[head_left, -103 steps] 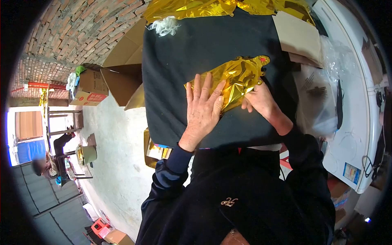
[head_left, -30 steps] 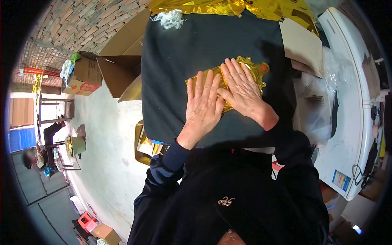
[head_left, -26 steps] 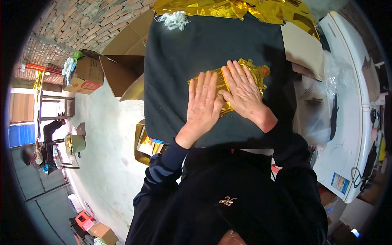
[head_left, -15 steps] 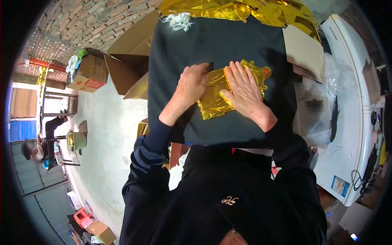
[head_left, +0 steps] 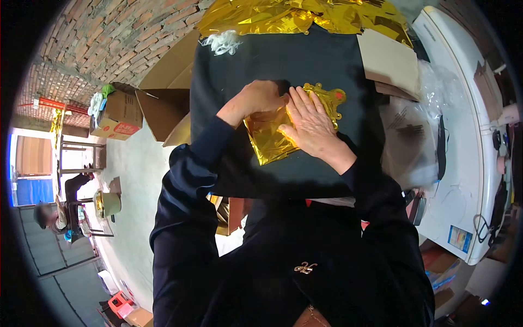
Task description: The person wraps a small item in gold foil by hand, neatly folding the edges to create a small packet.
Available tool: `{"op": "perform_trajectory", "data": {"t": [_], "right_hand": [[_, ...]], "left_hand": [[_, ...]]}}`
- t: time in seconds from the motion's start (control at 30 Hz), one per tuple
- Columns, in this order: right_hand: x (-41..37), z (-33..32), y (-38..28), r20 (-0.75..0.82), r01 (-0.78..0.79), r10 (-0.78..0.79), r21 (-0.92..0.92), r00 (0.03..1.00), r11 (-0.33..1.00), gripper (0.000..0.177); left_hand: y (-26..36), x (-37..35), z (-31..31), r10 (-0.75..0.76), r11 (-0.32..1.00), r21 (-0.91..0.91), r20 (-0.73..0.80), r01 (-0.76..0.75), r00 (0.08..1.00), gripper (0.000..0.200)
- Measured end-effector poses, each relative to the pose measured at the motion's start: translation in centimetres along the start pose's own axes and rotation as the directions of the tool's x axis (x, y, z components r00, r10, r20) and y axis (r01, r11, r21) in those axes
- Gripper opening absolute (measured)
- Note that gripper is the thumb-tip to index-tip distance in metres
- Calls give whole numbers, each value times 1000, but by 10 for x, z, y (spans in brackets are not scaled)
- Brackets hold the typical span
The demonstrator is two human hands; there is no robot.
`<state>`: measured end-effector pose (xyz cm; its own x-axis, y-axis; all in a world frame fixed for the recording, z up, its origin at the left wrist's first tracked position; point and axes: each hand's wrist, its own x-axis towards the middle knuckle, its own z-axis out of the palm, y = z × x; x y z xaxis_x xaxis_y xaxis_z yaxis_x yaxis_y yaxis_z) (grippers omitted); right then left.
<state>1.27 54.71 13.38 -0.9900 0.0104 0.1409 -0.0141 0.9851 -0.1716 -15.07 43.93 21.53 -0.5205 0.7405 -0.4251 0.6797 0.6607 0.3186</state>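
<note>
A folded piece of shiny gold foil lies on the black cloth-covered work surface. Its scalloped right end has looped edges and a red spot. Across the middle of the foil my right hand rests flat, fingers stretched out and close together. My left hand is closed at the foil's upper left edge, knuckles up and fingers curled under beside my right fingertips. The foil's left part bulges a little below it. A dark patch shows just beyond the left knuckles.
Crumpled gold foil sheets and a tuft of white threads lie at the far edge. Cardboard and clear plastic bags are at right, beside a white appliance. An open carton stands left; a person sits farther off.
My left hand has turned inward and curled its fingers at the foil's upper edge. The foil's left part now bulges more. My right hand stays flat on it; the view has shifted slightly.
</note>
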Motion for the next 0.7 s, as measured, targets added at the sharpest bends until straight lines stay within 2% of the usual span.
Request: {"op": "perform_trajectory", "data": {"t": [0.03,0.13,0.23,0.33,0.43,0.53,0.7], "right_hand": [[0,0,0,-3,1,-1,-4,1000,1000,80],[0,-1,1,-34,17,-17,-4,999,1000,81],[0,2,3,-57,21,-19,28,998,999,82],[0,1,4,-15,14,-13,39,1000,999,83],[1,3,7,-48,18,-12,125,999,992,83],[-1,-6,10,-32,10,0,299,999,954,82],[0,-14,15,12,-23,20,429,1000,903,80]], "left_hand": [[1,5,-3,2,1000,2,47,-2,999,52],[3,12,-8,105,990,93,46,-109,993,54],[-1,23,-14,206,974,73,91,-213,974,52],[-9,41,-12,159,987,-41,225,-153,961,46],[-16,56,-10,161,976,-191,308,-105,938,38],[-15,61,-8,158,969,-234,317,-85,935,32],[-2,48,-12,157,949,-312,320,-53,934,37]]}}
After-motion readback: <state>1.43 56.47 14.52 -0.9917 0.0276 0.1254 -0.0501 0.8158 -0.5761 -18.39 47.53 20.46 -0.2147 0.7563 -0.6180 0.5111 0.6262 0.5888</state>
